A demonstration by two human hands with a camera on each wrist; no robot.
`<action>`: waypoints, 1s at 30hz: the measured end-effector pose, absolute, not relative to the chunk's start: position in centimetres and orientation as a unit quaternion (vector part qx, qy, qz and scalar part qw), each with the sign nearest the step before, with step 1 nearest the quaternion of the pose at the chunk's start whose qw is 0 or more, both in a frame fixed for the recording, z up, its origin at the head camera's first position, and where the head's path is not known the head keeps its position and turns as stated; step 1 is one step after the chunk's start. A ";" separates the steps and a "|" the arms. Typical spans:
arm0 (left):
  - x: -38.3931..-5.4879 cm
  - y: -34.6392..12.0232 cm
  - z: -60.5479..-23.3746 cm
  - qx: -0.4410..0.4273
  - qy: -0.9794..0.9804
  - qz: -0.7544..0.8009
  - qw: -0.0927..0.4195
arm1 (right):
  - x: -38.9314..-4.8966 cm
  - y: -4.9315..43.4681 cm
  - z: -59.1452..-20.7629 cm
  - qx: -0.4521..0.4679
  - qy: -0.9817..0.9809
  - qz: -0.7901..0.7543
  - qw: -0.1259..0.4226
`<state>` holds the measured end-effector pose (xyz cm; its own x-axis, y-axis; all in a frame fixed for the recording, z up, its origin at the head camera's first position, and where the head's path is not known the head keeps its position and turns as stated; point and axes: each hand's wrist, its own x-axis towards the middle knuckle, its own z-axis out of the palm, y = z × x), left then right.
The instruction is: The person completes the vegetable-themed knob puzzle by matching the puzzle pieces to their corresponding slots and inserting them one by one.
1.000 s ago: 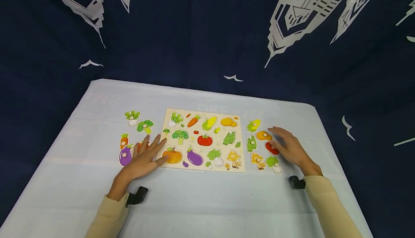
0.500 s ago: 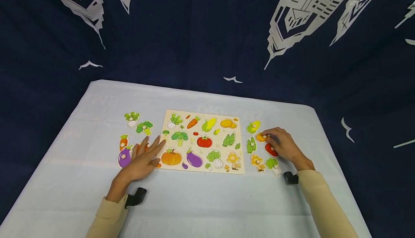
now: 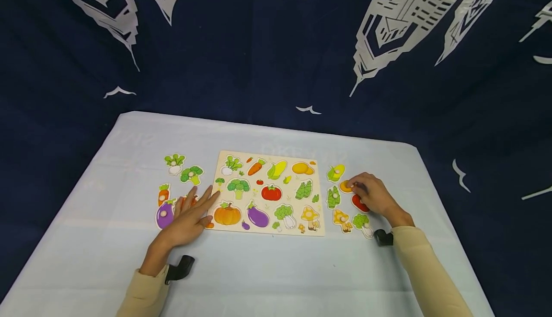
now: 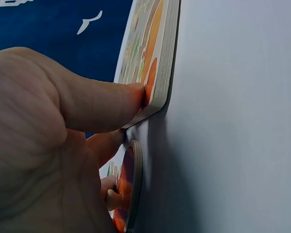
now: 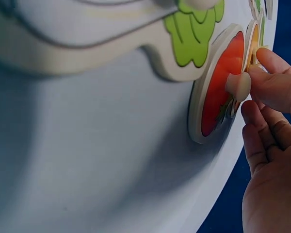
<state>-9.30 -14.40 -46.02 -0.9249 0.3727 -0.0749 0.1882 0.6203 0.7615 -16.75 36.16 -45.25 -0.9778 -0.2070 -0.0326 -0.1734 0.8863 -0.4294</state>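
A vegetable puzzle board (image 3: 288, 198) lies mid-table. My left hand (image 3: 183, 226) rests at its left edge with fingers spread; in the left wrist view its thumb (image 4: 106, 102) touches the board's corner. Under that hand is a partly hidden orange-red knobbed piece (image 4: 127, 182). To the right of the board, my right hand (image 3: 376, 197) pinches the yellow potato puzzle piece (image 3: 344, 187) by its knob, which the fingers mostly hide. Just beside those fingers lies the tomato piece (image 5: 220, 82), its knob close to the thumb.
Corn (image 3: 335, 173), asparagus (image 3: 333, 197), mushroom (image 3: 341, 219) and bok choy (image 3: 361, 224) pieces lie right of the board. Left of it are turnip (image 3: 174, 164), broccoli (image 3: 191, 175), carrot (image 3: 163, 194) and eggplant (image 3: 165, 215) pieces. A dark printed curtain (image 3: 215, 58) hangs behind the table.
My right hand has moved left from above the tomato piece, and its fingers have closed on the potato piece's knob. The left hand stays at the board's edge, its thumb drawn back slightly.
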 end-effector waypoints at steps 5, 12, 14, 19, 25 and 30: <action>-9.3 -14.3 -46.1 0.157 0.893 0.406 0.113 | -16.8 36.2 -45.3 -0.094 0.972 -0.213 0.044; -9.4 -14.2 -46.3 0.160 0.891 0.410 0.112 | -17.2 36.5 -45.5 -0.085 0.972 -0.214 0.050; -9.4 -14.2 -46.3 0.159 0.891 0.411 0.112 | -17.3 36.6 -45.5 -0.084 0.972 -0.216 0.049; -9.4 -14.2 -46.3 0.160 0.890 0.412 0.112 | -17.4 36.7 -45.6 -0.078 0.971 -0.221 0.046; -9.2 -14.4 -46.1 0.158 0.892 0.410 0.110 | -17.4 36.5 -45.5 -0.083 0.970 -0.228 0.034; -9.3 -14.4 -46.0 0.157 0.890 0.414 0.112 | -17.3 36.5 -45.1 -0.088 0.968 -0.233 0.029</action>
